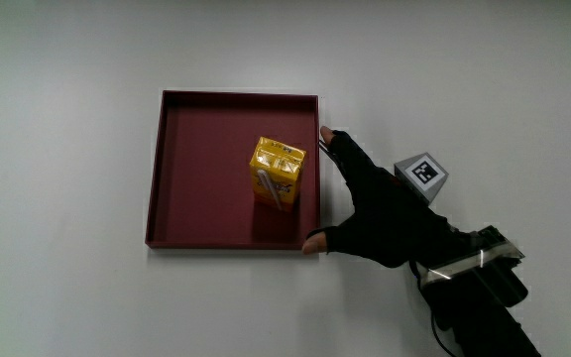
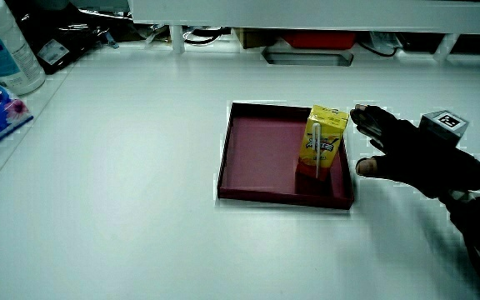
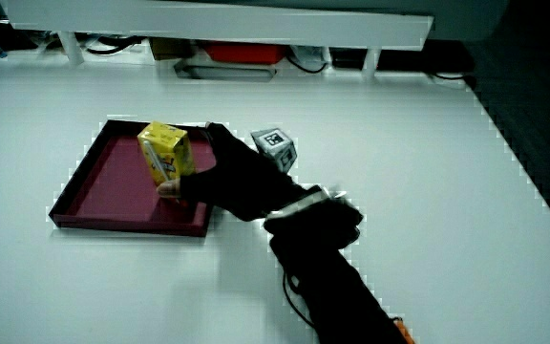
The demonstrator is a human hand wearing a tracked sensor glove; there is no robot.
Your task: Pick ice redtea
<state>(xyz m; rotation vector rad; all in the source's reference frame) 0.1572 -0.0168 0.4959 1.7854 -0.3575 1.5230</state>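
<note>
Reach step. Carton (image 1: 278, 172) stands upright in the tray (image 1: 196, 178), mid-frame in main view. Hand (image 1: 380, 213) at the tray's rim beside the carton, fingers spread, holding nothing. Next, probably: close in and grip the carton's sides.

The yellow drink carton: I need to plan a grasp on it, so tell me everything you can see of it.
The yellow drink carton is a small box, seemingly of coated card, with printed lettering and a pale straw fixed to one face. It stands upright in the dark red tray, close to the tray wall beside the hand. Only the tray floor touches it. The hand hovers just outside that wall with its fingers spread toward the carton, not yet in contact.
</note>
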